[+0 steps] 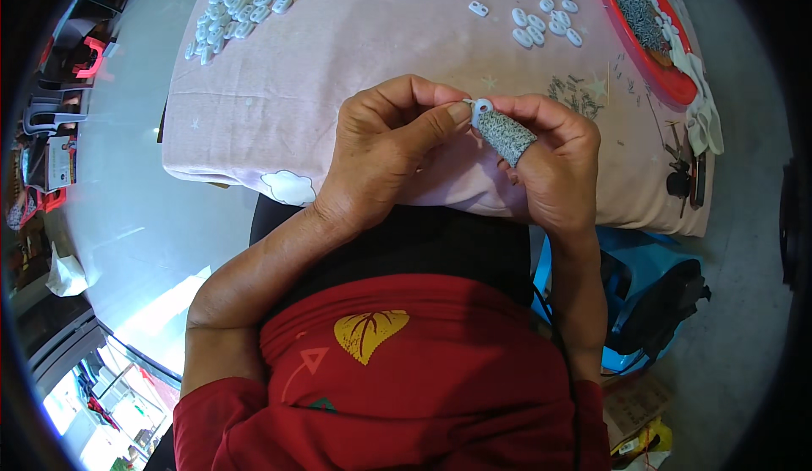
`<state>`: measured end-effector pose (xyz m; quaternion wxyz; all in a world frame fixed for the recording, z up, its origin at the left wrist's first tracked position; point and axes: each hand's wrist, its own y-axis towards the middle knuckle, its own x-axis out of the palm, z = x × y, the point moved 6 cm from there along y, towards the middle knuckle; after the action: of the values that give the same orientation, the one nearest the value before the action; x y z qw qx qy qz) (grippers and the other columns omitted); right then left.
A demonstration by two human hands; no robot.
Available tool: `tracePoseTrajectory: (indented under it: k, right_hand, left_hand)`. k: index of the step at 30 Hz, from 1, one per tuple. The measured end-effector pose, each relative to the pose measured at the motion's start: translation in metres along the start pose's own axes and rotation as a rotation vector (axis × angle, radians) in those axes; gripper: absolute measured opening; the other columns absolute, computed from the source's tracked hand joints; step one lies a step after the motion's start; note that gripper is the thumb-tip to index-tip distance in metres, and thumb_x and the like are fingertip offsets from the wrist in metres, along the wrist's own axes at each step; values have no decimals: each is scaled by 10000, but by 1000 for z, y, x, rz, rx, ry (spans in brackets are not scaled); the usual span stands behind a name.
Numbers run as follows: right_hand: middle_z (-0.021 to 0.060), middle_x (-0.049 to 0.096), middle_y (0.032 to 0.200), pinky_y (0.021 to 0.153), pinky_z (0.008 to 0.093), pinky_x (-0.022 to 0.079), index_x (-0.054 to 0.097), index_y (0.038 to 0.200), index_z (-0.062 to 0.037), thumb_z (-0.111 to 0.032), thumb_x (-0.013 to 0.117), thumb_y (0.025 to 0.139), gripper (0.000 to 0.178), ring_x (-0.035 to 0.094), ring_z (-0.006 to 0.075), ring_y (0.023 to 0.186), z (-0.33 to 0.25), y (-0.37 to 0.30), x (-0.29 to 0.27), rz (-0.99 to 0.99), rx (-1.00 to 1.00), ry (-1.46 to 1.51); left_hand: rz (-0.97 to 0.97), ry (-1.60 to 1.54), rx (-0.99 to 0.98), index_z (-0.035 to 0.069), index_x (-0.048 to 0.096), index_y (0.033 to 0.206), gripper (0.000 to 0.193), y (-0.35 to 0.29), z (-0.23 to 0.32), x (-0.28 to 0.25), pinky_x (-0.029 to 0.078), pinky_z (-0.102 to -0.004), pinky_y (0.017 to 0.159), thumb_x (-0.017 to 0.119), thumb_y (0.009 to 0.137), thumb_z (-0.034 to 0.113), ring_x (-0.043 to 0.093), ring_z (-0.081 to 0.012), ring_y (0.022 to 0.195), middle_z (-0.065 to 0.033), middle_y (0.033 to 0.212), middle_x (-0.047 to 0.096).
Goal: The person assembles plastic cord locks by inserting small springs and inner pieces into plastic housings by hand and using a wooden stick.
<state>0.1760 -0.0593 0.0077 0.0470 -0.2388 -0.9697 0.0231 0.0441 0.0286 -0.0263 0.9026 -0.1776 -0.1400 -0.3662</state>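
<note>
Above the table's near edge, my two hands meet around a small white oval plastic piece [483, 109] with a hole in it. My right hand [558, 154] grips this piece between forefinger and thumb; a speckled grey knitted sleeve [507, 139] covers that thumb. From the other side, my left hand [393, 137] closes thumb and forefinger in a pinch at the piece's left edge. Something tiny and pale shows at those fingertips, too small to name. Just beyond my right hand lie scattered small grey metal pins or screws [575, 95] on the cloth.
A pink cloth [254, 124] covers the table. White pieces form a heap [237, 14] at far left and looser groups [541, 24] farther back. On the right are a red basin [668, 82] of metal bits, a white glove [704, 116] and dark tools [681, 175].
</note>
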Motion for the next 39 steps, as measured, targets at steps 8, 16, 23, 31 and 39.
tracePoseTrajectory:
  k: [8, 16, 23, 31, 39]
  right_hand:
    - [54, 684, 807, 546, 176, 434, 703, 1009, 77, 68, 641, 870, 152, 562, 35, 650, 2, 6, 3, -30, -11, -19]
    - [108, 704, 907, 665, 196, 508, 669, 1102, 96, 86, 612, 881, 229, 624, 78, 763, -5, 2, 4, -26, -27, -8]
    - [97, 697, 985, 745, 225, 538, 649, 1170, 76, 68, 666, 842, 329, 653, 114, 867, 2, -3, 3, -28, -193, -134]
    - [115, 664, 854, 618, 287, 530, 669, 1118, 27, 11, 763, 732, 398, 656, 184, 722, -24, -12, 17, 75, -473, -716]
    - [124, 640, 798, 616, 366, 516, 688, 1031, -2, -6, 747, 687, 349, 639, 293, 700, -30, -12, 14, 104, -576, -838]
  left_hand:
    - [14, -42, 13, 14, 699, 994, 111, -1, -1, -2, 478, -173, 654, 709, 916, 92, 592, -36, 738, -35, 892, 710]
    - [-48, -109, -81, 22, 669, 1033, 149, 5, 0, -1, 423, -201, 613, 667, 952, 147, 543, -64, 717, -22, 865, 656]
    - [-75, -141, -109, 8, 660, 1045, 174, 5, 0, -1, 433, -202, 618, 651, 962, 160, 562, -72, 744, -41, 890, 674]
    - [-31, -71, -102, 31, 683, 980, 162, 2, 2, 4, 425, -188, 608, 670, 949, 189, 531, -36, 672, 11, 798, 657]
    - [-92, 39, -81, 12, 651, 1016, 165, 0, 5, 6, 459, -193, 620, 636, 969, 170, 560, -47, 691, -17, 863, 658]
